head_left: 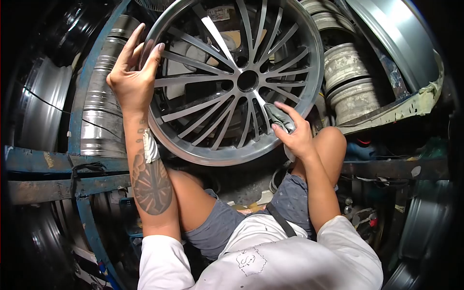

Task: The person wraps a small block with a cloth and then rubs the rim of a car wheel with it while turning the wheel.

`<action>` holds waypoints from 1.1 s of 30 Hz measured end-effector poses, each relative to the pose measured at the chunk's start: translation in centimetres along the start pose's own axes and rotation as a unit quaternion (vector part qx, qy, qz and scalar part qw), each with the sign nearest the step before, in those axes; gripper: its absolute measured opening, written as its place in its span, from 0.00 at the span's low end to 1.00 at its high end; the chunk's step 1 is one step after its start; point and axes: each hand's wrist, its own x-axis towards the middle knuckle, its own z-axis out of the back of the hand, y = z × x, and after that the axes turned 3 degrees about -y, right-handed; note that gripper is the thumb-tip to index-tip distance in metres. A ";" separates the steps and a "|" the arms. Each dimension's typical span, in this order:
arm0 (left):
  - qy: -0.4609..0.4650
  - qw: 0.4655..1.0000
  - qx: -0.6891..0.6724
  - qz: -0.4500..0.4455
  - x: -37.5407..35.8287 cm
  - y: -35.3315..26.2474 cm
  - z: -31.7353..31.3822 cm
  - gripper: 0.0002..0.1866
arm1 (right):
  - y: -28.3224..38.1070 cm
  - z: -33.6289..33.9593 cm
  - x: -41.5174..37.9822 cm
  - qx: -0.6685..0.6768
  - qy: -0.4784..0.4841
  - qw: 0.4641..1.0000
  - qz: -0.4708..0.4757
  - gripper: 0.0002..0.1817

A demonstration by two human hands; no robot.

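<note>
That alloy wheel [237, 79] is standing on edge above the person's knees, so it could roll or tip toward the stacked rims [345, 79] to its right if the grip slackens. Left hand [133, 72] lies spread, fingers flat on the wheel's upper-left rim. Right hand [295, 133] pinches a grey cloth [280, 116] against the lower-right spokes.

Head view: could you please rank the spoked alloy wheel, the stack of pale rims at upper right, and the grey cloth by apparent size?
1. Spoked alloy wheel, though it is nearest the camera.
2. Stack of pale rims, farther back and partly hidden.
3. Grey cloth, pressed against the wheel by the right hand.
</note>
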 end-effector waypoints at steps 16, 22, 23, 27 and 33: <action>0.056 0.996 0.018 0.061 1.5 2.2 -0.5 0.19 | -2.8 7.0 -3.8 0.521 0.071 0.814 -0.247 0.25; 0.113 0.988 -0.031 0.103 2.6 4.1 -0.1 0.18 | -4.7 7.6 -3.8 0.445 0.024 0.865 -0.230 0.22; 0.116 0.988 -0.029 0.102 2.5 3.3 0.0 0.16 | -4.8 7.8 -3.7 0.413 0.021 0.882 -0.226 0.22; 0.166 0.974 -0.093 0.125 2.8 2.4 0.7 0.10 | -4.6 8.6 -4.1 0.352 0.066 0.904 -0.234 0.23; 0.145 0.956 -0.168 0.194 6.4 10.7 1.3 0.26 | -4.7 8.8 -4.0 0.394 0.107 0.871 -0.272 0.27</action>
